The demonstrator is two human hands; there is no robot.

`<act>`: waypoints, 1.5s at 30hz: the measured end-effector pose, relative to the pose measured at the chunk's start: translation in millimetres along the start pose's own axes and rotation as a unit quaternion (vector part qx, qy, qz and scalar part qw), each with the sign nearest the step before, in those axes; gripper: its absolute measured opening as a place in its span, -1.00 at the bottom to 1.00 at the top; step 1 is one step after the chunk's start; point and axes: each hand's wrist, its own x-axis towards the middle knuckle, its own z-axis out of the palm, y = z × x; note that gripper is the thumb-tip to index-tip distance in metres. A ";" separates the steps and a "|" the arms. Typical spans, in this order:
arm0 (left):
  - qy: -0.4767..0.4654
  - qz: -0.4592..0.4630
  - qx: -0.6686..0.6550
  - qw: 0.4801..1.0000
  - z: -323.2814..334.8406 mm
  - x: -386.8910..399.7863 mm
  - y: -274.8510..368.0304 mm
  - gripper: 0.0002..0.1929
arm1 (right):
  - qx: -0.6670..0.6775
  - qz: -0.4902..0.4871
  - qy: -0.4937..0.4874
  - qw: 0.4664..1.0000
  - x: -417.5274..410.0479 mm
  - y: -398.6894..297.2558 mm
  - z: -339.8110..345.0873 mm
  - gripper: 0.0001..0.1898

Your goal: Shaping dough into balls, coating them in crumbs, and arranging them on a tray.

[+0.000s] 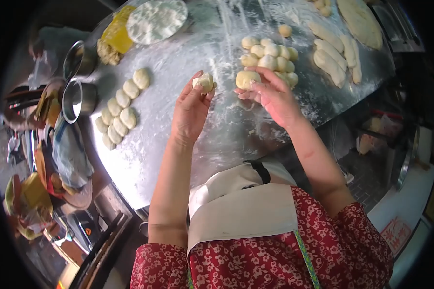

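Note:
Over the floured metal table (pixel 166 144), my left hand (pixel 193 108) holds a small pale dough piece (pixel 203 83) between thumb and fingers. A rounder, yellowish dough ball (pixel 247 80) is held in my right hand (pixel 275 97), apart from the left one. Just behind the right hand sits a cluster of dough balls (pixel 268 62), partly hidden by its fingers. To the left lie two rows of flattened oval dough pieces (pixel 123 98). One single small ball (pixel 285 30) rests beyond the cluster.
Long dough strips (pixel 329 67) and a large dough slab (pixel 360 21) lie at the back right. At the back left are a flour-covered round plate (pixel 157 21), a yellow scraper or sheet (pixel 118 32) against crumbly dough (pixel 107 53), and metal bowls (pixel 80 101) by the edge. People stand beyond the left edge.

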 end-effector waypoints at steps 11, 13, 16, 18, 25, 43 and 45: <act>0.129 0.260 0.805 0.518 -112.8 -94.5 10.1 -0.39 | -0.737 -0.132 -0.061 0.660 4.6 89.1 38.9 -0.46; 0.134 0.225 0.791 0.553 -105.8 -92.7 10.7 -0.36 | -0.781 -0.170 -0.037 0.599 5.6 92.3 45.3 -0.45; 0.103 0.275 0.769 0.568 -109.1 -82.2 10.9 -0.42 | -0.769 -0.190 -0.059 0.608 24.3 104.6 38.7 -0.53; 0.088 0.266 0.770 0.573 -113.4 -72.7 16.2 -0.46 | -0.751 -0.232 -0.074 0.613 37.3 104.8 40.8 -0.65; 0.072 0.291 0.743 0.598 -125.8 -92.6 24.4 -0.50 | -0.761 -0.204 -0.061 0.612 15.0 101.6 53.1 -0.65; 0.147 0.101 0.891 0.418 -102.0 -75.6 6.5 -0.39 | -0.854 -0.062 -0.009 0.517 17.2 112.0 65.4 -0.46; 0.144 0.084 0.882 0.441 -103.4 -82.1 10.1 -0.38 | -0.819 -0.059 -0.044 0.569 17.1 107.8 61.6 -0.45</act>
